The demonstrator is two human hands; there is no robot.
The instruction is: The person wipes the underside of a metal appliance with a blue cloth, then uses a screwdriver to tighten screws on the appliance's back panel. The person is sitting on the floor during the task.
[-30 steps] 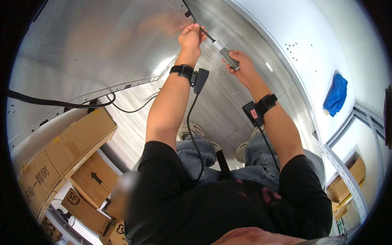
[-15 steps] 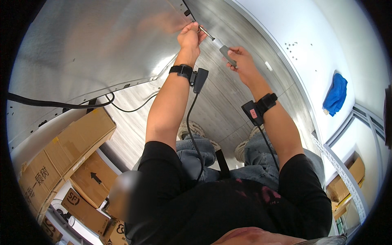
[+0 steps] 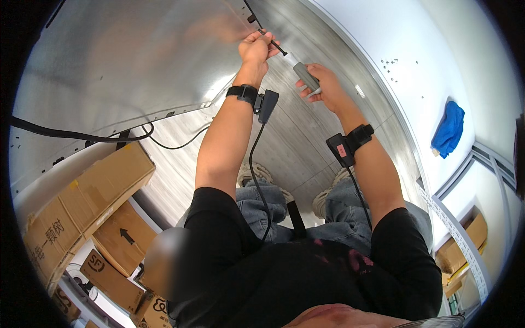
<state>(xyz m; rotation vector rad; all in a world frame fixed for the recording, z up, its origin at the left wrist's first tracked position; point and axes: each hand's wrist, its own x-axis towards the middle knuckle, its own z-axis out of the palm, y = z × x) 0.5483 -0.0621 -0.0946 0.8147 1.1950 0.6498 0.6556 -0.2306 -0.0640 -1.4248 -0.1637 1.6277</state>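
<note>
Beside the edge of a large shiny metal panel (image 3: pixel 147 60), my left hand (image 3: pixel 255 49) is closed with its fingers pinched around a thin dark rod (image 3: pixel 280 48). The rod slants down toward a tool with a grey handle, which looks like a screwdriver (image 3: pixel 307 77). That handle sits in my right hand (image 3: pixel 325 87), gripped between thumb and fingers. A pale blurred stretch lies between rod and handle; whether they join there I cannot tell. What the rod's upper end touches is hidden by my left fingers.
Cardboard boxes (image 3: pixel 87 191) are stacked at the left. A black cable (image 3: pixel 76 140) crosses by the panel. On the white surface (image 3: pixel 404 104) at the right lie several small screws (image 3: pixel 389 66) and a blue cloth (image 3: pixel 449 128). Corded black devices are strapped to both wrists.
My right hand and the grey handle have shifted slightly down. The rod, silver before, now looks dark with a knob at its lower end. My left hand stays by the panel edge.
</note>
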